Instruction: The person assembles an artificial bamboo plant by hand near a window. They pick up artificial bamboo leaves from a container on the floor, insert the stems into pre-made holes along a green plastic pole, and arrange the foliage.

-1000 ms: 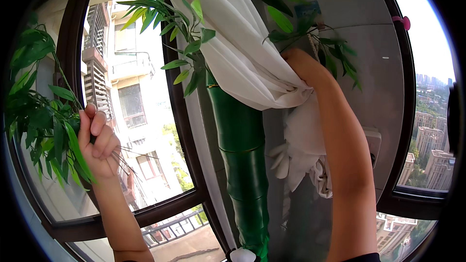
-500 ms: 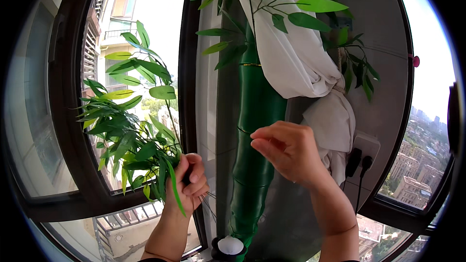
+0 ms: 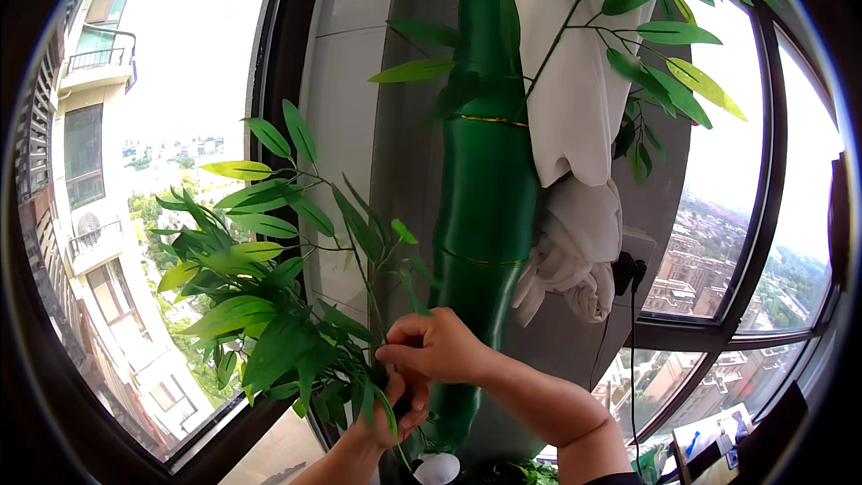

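A bunch of artificial leafy branches [image 3: 292,350], dark green with some yellow-green leaves, is gripped by my left hand [image 3: 395,409]. Its stem ends are largely hidden behind my fingers. Just above that fist, my right hand [image 3: 444,348] is closed, thumb and finger pinching a thin stem of the same bunch. Behind both hands rises a thick green artificial bamboo trunk [image 3: 485,189] with gold rings at its joints. Another leafy branch [image 3: 561,36] stands out from the trunk at the upper right.
A white curtain [image 3: 575,81] hangs beside the trunk, bunched at its lower end. Large dark-framed windows flank the corner. To the right, plugs [image 3: 628,271] with black cords sit in a wall socket. A rounded white object [image 3: 437,468] lies near the trunk's base.
My right hand has come down and left from in front of the trunk to the bunch, pinching a stem. My left hand and the bunch have moved toward the trunk. The view has shifted.
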A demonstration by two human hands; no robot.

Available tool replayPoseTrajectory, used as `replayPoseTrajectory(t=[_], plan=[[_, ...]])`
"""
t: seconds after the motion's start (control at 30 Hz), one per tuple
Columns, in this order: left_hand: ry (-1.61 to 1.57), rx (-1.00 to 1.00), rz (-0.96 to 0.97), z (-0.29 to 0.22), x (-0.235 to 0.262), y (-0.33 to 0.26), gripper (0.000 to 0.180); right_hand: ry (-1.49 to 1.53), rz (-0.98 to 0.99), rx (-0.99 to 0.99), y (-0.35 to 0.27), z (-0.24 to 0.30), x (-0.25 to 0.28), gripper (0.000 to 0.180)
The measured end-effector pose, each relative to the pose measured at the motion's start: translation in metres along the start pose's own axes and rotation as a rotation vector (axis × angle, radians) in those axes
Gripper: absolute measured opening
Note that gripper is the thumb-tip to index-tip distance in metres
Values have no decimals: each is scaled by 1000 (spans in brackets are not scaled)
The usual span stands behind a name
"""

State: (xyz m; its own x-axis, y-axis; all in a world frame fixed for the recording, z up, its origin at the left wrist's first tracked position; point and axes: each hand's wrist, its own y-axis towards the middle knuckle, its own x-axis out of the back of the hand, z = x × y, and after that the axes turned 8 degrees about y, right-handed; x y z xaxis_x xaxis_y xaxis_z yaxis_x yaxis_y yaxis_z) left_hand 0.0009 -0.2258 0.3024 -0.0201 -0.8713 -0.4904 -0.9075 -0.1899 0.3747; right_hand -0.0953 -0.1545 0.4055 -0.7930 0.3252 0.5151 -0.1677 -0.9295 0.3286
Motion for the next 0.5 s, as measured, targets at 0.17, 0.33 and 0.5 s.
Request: replayPoseTrajectory(t=[0.17, 0.33, 0.5], plan=[[-125, -65, 118, -5, 20, 14, 32, -184, -277, 97, 5, 17, -8, 18], [-116, -35, 182, -13, 17, 17, 25, -112, -421, -104, -1, 37, -20, 16], [-319, 36, 277, -8, 29, 17, 19, -175, -377, -120, -7, 26, -16, 13]])
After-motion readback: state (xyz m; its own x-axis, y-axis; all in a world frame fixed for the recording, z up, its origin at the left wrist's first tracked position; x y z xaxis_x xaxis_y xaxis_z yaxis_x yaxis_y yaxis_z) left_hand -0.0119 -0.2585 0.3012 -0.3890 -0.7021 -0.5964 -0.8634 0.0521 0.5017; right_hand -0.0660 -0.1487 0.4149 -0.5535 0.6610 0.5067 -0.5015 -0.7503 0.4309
